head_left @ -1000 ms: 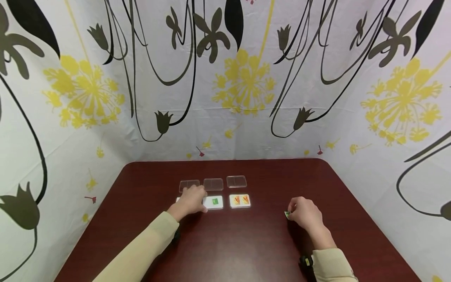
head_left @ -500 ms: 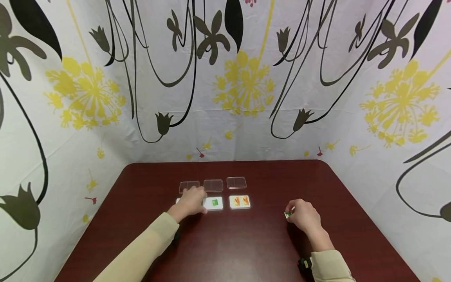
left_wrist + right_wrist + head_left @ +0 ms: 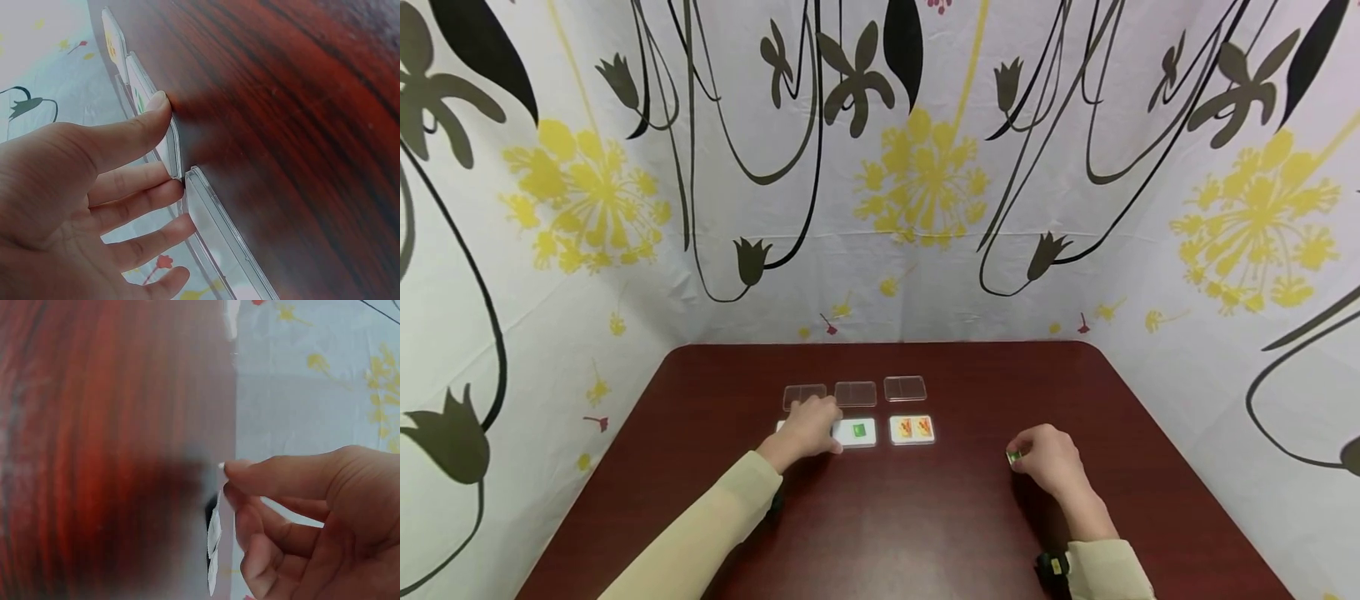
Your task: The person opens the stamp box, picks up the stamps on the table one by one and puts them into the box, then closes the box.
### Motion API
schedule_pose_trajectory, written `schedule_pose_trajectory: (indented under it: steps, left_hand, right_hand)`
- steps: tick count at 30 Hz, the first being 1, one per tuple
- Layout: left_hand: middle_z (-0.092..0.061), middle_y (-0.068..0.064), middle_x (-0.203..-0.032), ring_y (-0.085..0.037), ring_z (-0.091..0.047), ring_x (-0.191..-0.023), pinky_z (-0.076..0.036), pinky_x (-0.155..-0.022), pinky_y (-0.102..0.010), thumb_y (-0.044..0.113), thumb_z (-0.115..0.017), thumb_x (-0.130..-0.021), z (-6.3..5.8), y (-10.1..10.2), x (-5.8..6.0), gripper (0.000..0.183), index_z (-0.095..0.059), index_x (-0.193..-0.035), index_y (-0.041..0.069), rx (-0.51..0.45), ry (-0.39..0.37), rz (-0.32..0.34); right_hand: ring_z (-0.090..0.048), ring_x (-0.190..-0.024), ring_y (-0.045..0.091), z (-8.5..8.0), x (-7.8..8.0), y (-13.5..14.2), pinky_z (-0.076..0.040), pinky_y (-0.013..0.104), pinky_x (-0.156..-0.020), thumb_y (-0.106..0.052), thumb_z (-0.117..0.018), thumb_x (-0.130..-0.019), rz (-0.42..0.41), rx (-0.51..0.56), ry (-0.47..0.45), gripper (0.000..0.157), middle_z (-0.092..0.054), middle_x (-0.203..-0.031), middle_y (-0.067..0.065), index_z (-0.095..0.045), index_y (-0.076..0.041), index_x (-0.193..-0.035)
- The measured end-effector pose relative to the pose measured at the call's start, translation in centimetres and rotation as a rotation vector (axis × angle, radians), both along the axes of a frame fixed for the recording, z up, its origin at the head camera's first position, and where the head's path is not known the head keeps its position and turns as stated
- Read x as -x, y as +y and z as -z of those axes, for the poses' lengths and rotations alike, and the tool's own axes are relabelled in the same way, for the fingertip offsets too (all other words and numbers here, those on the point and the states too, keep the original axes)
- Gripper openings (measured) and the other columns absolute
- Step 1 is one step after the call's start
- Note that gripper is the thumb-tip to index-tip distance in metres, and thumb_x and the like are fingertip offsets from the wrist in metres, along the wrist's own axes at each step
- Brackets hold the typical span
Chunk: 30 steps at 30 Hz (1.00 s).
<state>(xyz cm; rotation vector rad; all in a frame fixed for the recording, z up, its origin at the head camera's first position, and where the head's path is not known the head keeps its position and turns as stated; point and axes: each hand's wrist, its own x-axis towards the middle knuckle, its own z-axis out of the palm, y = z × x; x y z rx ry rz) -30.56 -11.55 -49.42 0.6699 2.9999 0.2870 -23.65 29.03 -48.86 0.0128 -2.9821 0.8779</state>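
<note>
My left hand reaches over the row of flat white cases. It grips the middle case, thumb on its near edge and fingertips at its end and far side. A small green picture lies on that case. The left case is mostly hidden under the hand in the head view. To the right, another case carries two orange pictures. My right hand pinches a small green-and-white card between thumb and forefinger; edge-on in the right wrist view, it is only a white sliver.
Three clear plastic lids lie in a row behind the cases. In the right wrist view, small white pieces lie on the table by the right fingers. A flower-printed cloth hangs round the table's back and sides.
My right fingers have shifted slightly, and the small card between them shows at a slightly different angle. The left hand and the cases stay put.
</note>
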Motion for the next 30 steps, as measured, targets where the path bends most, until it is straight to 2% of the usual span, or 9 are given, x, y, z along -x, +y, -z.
schedule_pose_trajectory:
  steps: [5, 8, 12, 16, 21, 30]
  left_hand:
    - [-0.061, 0.000, -0.096, -0.024, -0.056, -0.089, -0.045, -0.086, -0.059, 0.036, -0.090, -0.076, -0.2, 0.0, -0.1, 0.036, -0.075, -0.098, 0.012, -0.005, -0.007, 0.006]
    - [-0.060, 0.001, -0.095, -0.024, -0.056, -0.088, -0.045, -0.084, -0.057, 0.036, -0.090, -0.076, -0.2, 0.0, -0.1, 0.035, -0.075, -0.097, 0.012, -0.004, -0.008, 0.005]
    - [-0.061, 0.000, -0.095, -0.024, -0.056, -0.088, -0.045, -0.084, -0.057, 0.036, -0.090, -0.075, -0.1, 0.0, -0.1, 0.036, -0.075, -0.097, 0.012, -0.011, -0.002, 0.004]
    - [-0.061, 0.000, -0.097, -0.024, -0.056, -0.089, -0.044, -0.087, -0.060, 0.036, -0.090, -0.075, 0.0, 0.0, -0.1, 0.038, -0.075, -0.100, 0.011, -0.019, -0.003, 0.000]
    - [-0.062, -0.001, -0.098, -0.024, -0.056, -0.090, -0.044, -0.088, -0.060, 0.036, -0.090, -0.075, 0.0, 0.0, 0.0, 0.040, -0.076, -0.102, 0.011, -0.014, -0.003, -0.005]
    - [-0.061, -0.001, -0.098, -0.025, -0.054, -0.091, -0.044, -0.086, -0.058, 0.036, -0.091, -0.075, -0.2, -0.1, -0.1, 0.040, -0.076, -0.101, 0.011, -0.018, -0.010, 0.001]
  right_hand:
    - [-0.066, -0.076, 0.018, 0.2, -0.2, 0.7, -0.053, 0.038, -0.067, -0.009, -0.081, -0.084, 0.051, 0.170, -0.027, 0.014, -0.072, -0.093, 0.004, -0.081, -0.011, -0.097]
    - [-0.068, -0.077, 0.018, 0.2, -0.2, 0.9, -0.054, 0.037, -0.066, -0.010, -0.078, -0.087, 0.074, 0.231, -0.032, 0.015, -0.073, -0.101, 0.008, -0.081, -0.011, -0.102]
    - [-0.067, -0.081, 0.019, 0.2, 0.0, 0.7, -0.052, 0.034, -0.063, -0.011, -0.074, -0.090, 0.092, 0.235, 0.000, 0.016, -0.073, -0.109, 0.011, -0.080, -0.012, -0.105]
    - [-0.066, -0.081, 0.018, 0.0, 0.2, 0.2, -0.051, 0.033, -0.061, -0.010, -0.073, -0.091, 0.096, 0.227, 0.047, 0.018, -0.074, -0.105, 0.009, -0.080, -0.012, -0.107]
    - [-0.066, -0.073, 0.019, -0.2, 0.7, -0.7, -0.050, 0.033, -0.057, -0.008, -0.074, -0.089, 0.079, 0.249, 0.063, 0.018, -0.074, -0.093, 0.003, -0.079, -0.013, -0.105]
    - [-0.065, -0.076, 0.016, -0.9, 1.8, -3.0, -0.051, 0.033, -0.063, -0.009, -0.081, -0.083, 0.054, 0.246, 0.075, 0.014, -0.073, -0.089, 0.000, -0.078, -0.015, -0.096]
